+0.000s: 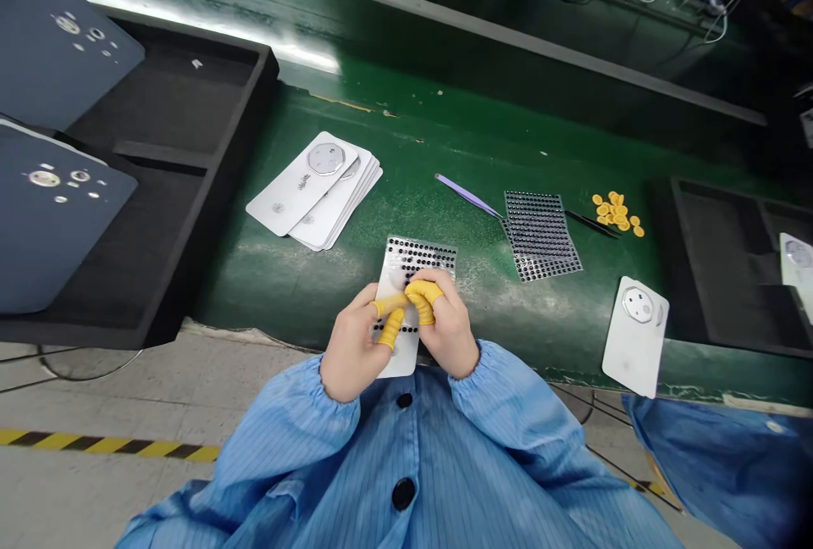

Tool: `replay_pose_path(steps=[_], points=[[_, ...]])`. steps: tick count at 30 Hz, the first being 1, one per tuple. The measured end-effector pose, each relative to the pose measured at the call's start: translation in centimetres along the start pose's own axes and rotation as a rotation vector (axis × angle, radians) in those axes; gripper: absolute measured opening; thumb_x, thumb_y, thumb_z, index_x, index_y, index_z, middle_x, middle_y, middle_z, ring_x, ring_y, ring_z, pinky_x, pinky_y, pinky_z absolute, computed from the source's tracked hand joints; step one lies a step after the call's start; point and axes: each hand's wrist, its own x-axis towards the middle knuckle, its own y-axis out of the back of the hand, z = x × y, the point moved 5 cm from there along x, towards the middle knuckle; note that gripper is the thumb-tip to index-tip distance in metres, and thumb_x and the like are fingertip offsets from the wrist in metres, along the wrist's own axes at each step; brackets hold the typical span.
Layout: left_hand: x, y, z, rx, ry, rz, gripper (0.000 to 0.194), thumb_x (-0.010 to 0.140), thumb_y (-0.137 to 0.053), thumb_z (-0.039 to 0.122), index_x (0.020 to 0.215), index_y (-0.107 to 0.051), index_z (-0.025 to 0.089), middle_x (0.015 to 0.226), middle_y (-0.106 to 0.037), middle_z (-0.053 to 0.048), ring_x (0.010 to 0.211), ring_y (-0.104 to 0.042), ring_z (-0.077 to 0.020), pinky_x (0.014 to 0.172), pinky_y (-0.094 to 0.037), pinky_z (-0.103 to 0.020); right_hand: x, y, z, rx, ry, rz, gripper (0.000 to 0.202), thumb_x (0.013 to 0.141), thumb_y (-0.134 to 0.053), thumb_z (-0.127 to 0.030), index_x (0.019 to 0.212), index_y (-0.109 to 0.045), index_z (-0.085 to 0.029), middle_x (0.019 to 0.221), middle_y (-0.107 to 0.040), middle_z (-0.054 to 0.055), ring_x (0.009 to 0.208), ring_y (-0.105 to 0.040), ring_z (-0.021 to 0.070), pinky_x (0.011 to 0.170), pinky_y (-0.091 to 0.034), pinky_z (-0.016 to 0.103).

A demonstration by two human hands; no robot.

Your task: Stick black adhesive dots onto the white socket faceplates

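Note:
My two hands meet over a clear sheet of black dots [432, 254], which overlaps a white phone back panel [401, 365] at the bench's front edge. Yellow finger cots cover the thumb and forefinger of both. My left hand [353, 347] has its thumb and forefinger closed at the sheet. My right hand [450, 324] makes a pinch, its fingertips against the left forefinger; anything between them is too small to see. Right of them lie a second dotted sheet [542, 235], purple tweezers [467, 195], black tweezers [592, 224] and a heap of rolled yellow finger cots [615, 212].
Several white panels [305, 193] are stacked to the left on the green bench [406, 151]. A black tray [209, 185] at far left holds dark blue panels [51, 219]. At right are a single white panel [635, 337], another black tray [717, 269] and a person's blue garment [730, 464].

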Motion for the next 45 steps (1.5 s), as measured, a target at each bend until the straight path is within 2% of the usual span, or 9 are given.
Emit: replay_pose_path(steps=[3,6,8,11,17,21,26,33,45], points=[[0.0,2.7,-0.8,0.034,0.12,0.066,0.023,0.08,-0.063,0.026,0.098,-0.071,0.015,0.103,-0.066,-0.009,0.097,-0.065,-0.0241,0.089,-0.051,-0.035,0.0,0.1,0.4,-0.01,-0.005,0.011,0.022,0.089,-0.043,-0.006,0.1,-0.058,-0.017,0.101,-0.057,0.01,0.096,-0.057,0.0183,0.081,-0.053,0.034],[-1.3,6.5,-0.6,-0.023,0.201,0.362,0.032,0.081,-0.065,0.029,0.11,-0.066,0.016,0.107,-0.066,-0.009,0.101,-0.064,-0.0244,0.089,-0.052,-0.035,0.3,0.8,0.1,-0.022,0.013,0.041,0.018,0.089,-0.048,-0.008,0.099,-0.058,-0.018,0.099,-0.058,0.009,0.093,-0.057,0.0181,0.078,-0.053,0.035],[-2.4,7.2,0.2,-0.173,0.235,0.489,0.055,0.079,-0.069,0.028,0.13,-0.051,0.022,0.114,-0.066,-0.009,0.099,-0.066,-0.0244,0.08,-0.056,-0.033,0.8,1.5,-0.9,-0.037,0.037,0.097,0.018,0.089,-0.051,-0.008,0.1,-0.058,-0.019,0.098,-0.058,0.008,0.09,-0.058,0.0175,0.075,-0.053,0.035],[-3.3,5.2,1.9,-0.391,0.263,0.427,0.071,0.079,-0.071,0.027,0.141,-0.036,0.028,0.121,-0.067,-0.009,0.097,-0.07,-0.0253,0.069,-0.061,-0.031,1.8,2.7,-3.4,-0.06,0.126,0.223,0.024,0.085,-0.057,-0.005,0.103,-0.059,-0.021,0.098,-0.061,0.006,0.09,-0.059,0.0174,0.076,-0.053,0.035],[-4.0,1.5,3.4,-0.439,0.249,0.288,0.051,0.081,-0.069,0.026,0.13,-0.053,0.027,0.116,-0.07,-0.008,0.094,-0.072,-0.0249,0.067,-0.063,-0.029,2.8,2.8,-5.7,-0.069,0.173,0.197,0.035,0.085,-0.051,-0.005,0.113,-0.059,-0.025,0.104,-0.066,0.004,0.098,-0.062,0.0193,0.096,-0.05,0.045],[-4.3,1.5,3.6,-0.469,0.189,0.347,0.053,0.081,-0.069,0.025,0.13,-0.05,0.028,0.112,-0.072,-0.007,0.089,-0.073,-0.0229,0.066,-0.063,-0.027,1.9,3.1,-6.2,-0.159,0.218,0.107,0.036,0.086,-0.053,-0.01,0.118,-0.058,-0.027,0.12,-0.064,0.006,0.114,-0.058,0.023,0.103,-0.044,0.052],[-4.3,1.3,3.9,-0.482,0.155,0.351,0.05,0.084,-0.066,0.023,0.13,-0.049,0.029,0.115,-0.071,-0.006,0.095,-0.072,-0.0232,0.074,-0.063,-0.029,1.6,3.6,-6.3,-0.134,0.232,0.061,0.039,0.088,-0.049,-0.02,0.127,-0.054,-0.022,0.145,-0.043,0.012,0.131,-0.045,0.0326,0.102,-0.043,0.059],[-4.3,1.1,3.8,-0.419,0.154,0.321,0.052,0.081,-0.068,0.021,0.13,-0.052,0.028,0.116,-0.07,-0.006,0.098,-0.071,-0.0263,0.079,-0.063,-0.036,1.9,3.9,-6.1,-0.041,0.236,0.053,0.042,0.089,-0.045,-0.019,0.131,-0.051,-0.023,0.142,-0.047,0.012,0.128,-0.049,0.0302,0.098,-0.049,0.057],[-4.4,1.1,3.9,-0.373,0.088,0.304,0.056,0.082,-0.067,0.015,0.133,-0.05,0.033,0.115,-0.071,-0.002,0.098,-0.071,-0.0228,0.078,-0.062,-0.029,1.7,4.0,-5.8,-0.055,0.222,0.068,0.044,0.088,-0.048,-0.015,0.132,-0.051,-0.019,0.146,-0.043,0.012,0.132,-0.045,0.032,0.103,-0.045,0.057]])
